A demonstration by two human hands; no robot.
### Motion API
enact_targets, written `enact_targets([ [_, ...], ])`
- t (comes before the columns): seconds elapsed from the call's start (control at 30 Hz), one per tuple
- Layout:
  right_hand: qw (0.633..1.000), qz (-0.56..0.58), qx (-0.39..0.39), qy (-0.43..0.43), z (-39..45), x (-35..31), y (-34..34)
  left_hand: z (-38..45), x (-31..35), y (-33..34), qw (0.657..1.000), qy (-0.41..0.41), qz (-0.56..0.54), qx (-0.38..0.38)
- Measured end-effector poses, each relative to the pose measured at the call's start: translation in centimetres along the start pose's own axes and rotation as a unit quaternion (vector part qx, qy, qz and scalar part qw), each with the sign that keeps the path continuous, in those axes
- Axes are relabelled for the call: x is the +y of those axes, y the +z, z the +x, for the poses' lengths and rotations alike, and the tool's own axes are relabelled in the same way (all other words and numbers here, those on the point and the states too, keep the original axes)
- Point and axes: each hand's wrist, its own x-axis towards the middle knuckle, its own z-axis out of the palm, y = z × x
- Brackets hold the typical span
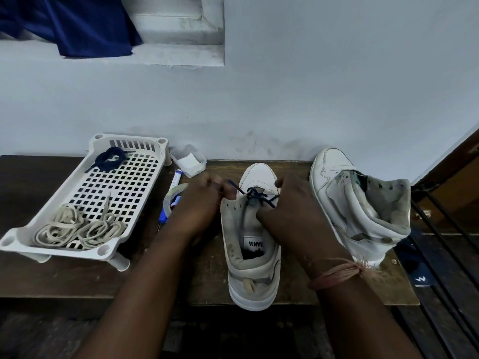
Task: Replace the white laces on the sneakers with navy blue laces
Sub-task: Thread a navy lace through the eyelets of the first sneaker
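Against a pale painted wall stands a dark wooden table (77, 275), and both hands work at its middle. The left hand (199, 200) is curled, its fingers pinching one end of the navy lace (259, 196) and drawing it out to the left. The right hand (293, 211) lies over the tongue and right flank of the sneaker (248, 244), fingers curled; whether it pinches the other lace end I cannot tell, since the hand hides it. The lace crosses through the lowest eyelets between the two hands. Just right of the right hand the second sneaker (357, 203) stands without a lace. Left of the left hand a roll of tape (172, 196) and a pen (176, 178) lie close by, and farther left a white perforated tray (124, 182) holds a spare navy lace (110, 159) and the removed white laces (77, 229).
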Motion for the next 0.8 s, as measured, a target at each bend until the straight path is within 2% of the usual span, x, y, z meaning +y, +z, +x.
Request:
enact_targets([
  [0.03,1.0,-0.008,0.01,0.01,0.0,0.2,-0.1,0.2,0.4,-0.4,0.989,-0.017,-0.145,0.013],
  [0.1,0.999,-0.007,0.022,0.026,-0.1,0.4,-0.1,0.4,1.3,-1.9,0.925,-0.018,-0.38,0.002],
  [0.13,0.999,-0.002,0.022,0.032,-0.1,0.4,0.0,0.2,1.6,-2.7,0.897,-0.021,-0.442,-0.006],
  [0.17,0.999,0.002,0.022,0.033,-0.2,0.3,0.0,0.1,1.8,-3.5,0.89,-0.027,-0.456,-0.01],
  [0.2,0.999,0.003,0.024,0.032,-0.3,0.3,0.1,0.2,1.5,-4.0,0.907,-0.037,-0.42,-0.004],
  [0.23,0.999,0.002,0.028,0.03,-0.3,0.2,0.2,-0.1,1.5,-4.1,0.941,-0.047,-0.334,-0.006],
  [0.27,0.999,-0.001,0.031,0.031,-0.3,0.1,0.3,-0.2,1.2,-3.9,0.976,-0.053,-0.21,-0.02],
  [0.3,0.999,-0.004,0.032,0.033,-0.4,0.1,0.4,-0.6,1.0,-3.6,0.994,-0.059,-0.073,-0.052],
  [0.37,0.999,-0.003,0.031,0.037,-0.3,0.1,0.5,-1.3,0.8,-2.9,0.981,-0.068,0.129,-0.127],
  [0.4,0.999,-0.002,0.028,0.039,-0.3,0.2,0.5,-1.5,0.7,-2.8,0.972,-0.064,0.167,-0.149],
  [0.43,0.999,-0.001,0.026,0.041,-0.3,0.3,0.4,-1.5,0.8,-2.8,0.974,-0.052,0.159,-0.154],
  [0.47,0.999,0.0,0.024,0.043,-0.2,0.4,0.3,-1.4,1.0,-3.0,0.984,-0.036,0.098,-0.145],
  [0.5,0.999,0.0,0.022,0.046,-0.2,0.5,0.3,-1.0,1.1,-3.4,0.991,-0.02,-0.017,-0.134],
  [0.53,0.999,-0.002,0.018,0.051,-0.2,0.6,0.2,-0.7,1.3,-3.9,0.978,0.002,-0.165,-0.129],
  [0.6,0.998,-0.006,0.013,0.058,-0.1,0.7,0.4,-0.2,1.8,-4.9,0.896,0.058,-0.421,-0.128],
  [0.63,0.998,-0.006,0.012,0.062,-0.1,0.7,0.6,-0.1,1.9,-5.3,0.854,0.082,-0.498,-0.126],
  [0.67,0.998,-0.002,0.011,0.065,0.0,0.7,0.8,0.1,1.8,-5.5,0.828,0.09,-0.542,-0.112],
  [0.7,0.998,0.006,0.01,0.068,0.1,0.7,1.0,0.0,1.6,-5.6,0.821,0.083,-0.557,-0.095],
  [0.73,0.997,0.014,0.01,0.07,0.1,0.7,1.1,0.1,1.5,-5.4,0.841,0.063,-0.533,-0.076],
  [0.77,0.997,0.021,0.008,0.073,0.2,0.7,1.1,0.2,1.3,-5.1,0.88,0.036,-0.47,-0.052],
  [0.8,0.997,0.026,0.005,0.076,0.2,0.7,1.1,0.3,1.0,-4.7,0.932,0.008,-0.362,-0.031],
])
